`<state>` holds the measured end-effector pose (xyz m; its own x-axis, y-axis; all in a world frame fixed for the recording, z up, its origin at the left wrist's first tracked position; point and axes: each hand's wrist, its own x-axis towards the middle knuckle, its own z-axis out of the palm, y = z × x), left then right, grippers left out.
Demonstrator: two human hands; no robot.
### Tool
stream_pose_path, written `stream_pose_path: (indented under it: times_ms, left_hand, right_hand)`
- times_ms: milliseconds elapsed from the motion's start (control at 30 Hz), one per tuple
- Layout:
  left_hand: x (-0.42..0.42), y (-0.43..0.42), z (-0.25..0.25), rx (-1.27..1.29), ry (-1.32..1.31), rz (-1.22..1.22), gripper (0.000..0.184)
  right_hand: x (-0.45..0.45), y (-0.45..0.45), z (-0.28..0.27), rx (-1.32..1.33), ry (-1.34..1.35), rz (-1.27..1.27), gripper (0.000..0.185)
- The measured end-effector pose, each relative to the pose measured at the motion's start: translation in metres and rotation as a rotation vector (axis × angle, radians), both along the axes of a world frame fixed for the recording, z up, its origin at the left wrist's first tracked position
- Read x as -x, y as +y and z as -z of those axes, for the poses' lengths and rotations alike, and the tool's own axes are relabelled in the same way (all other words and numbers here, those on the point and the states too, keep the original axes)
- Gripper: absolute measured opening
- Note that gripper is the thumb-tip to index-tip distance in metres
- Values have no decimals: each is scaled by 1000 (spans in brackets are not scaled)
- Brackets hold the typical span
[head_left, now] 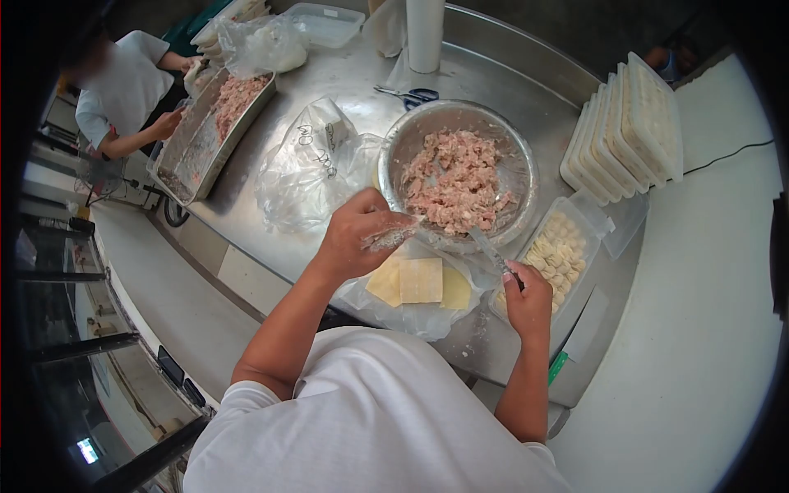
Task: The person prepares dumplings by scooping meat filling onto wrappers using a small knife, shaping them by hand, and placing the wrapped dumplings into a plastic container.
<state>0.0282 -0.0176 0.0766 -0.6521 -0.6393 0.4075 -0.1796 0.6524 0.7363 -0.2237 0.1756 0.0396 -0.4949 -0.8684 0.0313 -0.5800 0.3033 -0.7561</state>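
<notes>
Over the near left rim of the metal bowl (526, 185), my left hand (355, 234) is closed, with whitish residue on its fingers. Whatever it pinches is too small and smeared to name. My right hand (528, 302) grips the dark handle of a flat-bladed knife (486, 245), its blade reaching the bowl's near edge. Pink ground meat (452, 179) fills the middle of the bowl. Below the bowl, a stack of square yellow dough wrappers (421, 281) lies on a plastic sheet (436, 322). Beside my right hand, a clear container (498, 307) holds several rows of dumplings (557, 255).
Stacked lidded containers (625, 131) stand at right. Scissors (415, 95) lie behind the bowl, near a white roll (425, 37). A marked plastic bag (316, 156) is at left. Farther left, another person (123, 90) works at a metal tray (197, 185) of meat.
</notes>
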Motion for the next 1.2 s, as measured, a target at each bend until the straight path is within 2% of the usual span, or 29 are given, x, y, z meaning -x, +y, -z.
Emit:
stream_pose_path:
  times_ms: [100,200,267,300,367,400,467,500,567,700,867,967,1067,1200]
  left_hand:
    - [3,-7,-3,277,144,6,31]
    - [-1,-10,-3,284,123,76,30]
    - [-4,-7,-2,226,-77,-18,23]
    - [-3,-6,-1,226,-77,-18,23]
    - [3,-3,3,1,6,-132,14]
    - [6,-4,11,2,3,-133,14]
    - [9,-8,36,-876,548,-197,11]
    - [9,-8,41,-874,548,-201,11]
    - [11,-7,49,-1358,776,-180,17]
    - [25,7,37,-1514,816,-214,21]
    - [32,18,25,-1786,909,49,32]
    - [34,21,23,-1798,944,-25,37]
    - [28,17,55,-1713,1018,-39,36]
    - [37,24,24,-1686,842,-121,36]
  right_hand:
    - [2,4,3,-9,-4,17,25]
    - [3,7,9,-6,-15,10,26]
    - [1,6,6,-20,-5,7,26]
    - [-1,6,4,-35,5,7,26]
    - [-3,6,2,2,-3,10,26]
    - [-5,6,1,39,-13,10,25]
    - [-10,6,-1,88,-12,0,24]
    - [-12,6,-3,135,-7,-7,24]
    - [-20,5,-10,181,17,-25,23]
    - [-35,2,-20,271,90,-83,25]
    - [-46,-7,-1,263,141,-118,28]
    - [-40,-6,-5,212,134,-135,30]
    - [-40,-1,-26,192,171,-108,30]
    - [-46,-4,-33,254,236,-147,30]
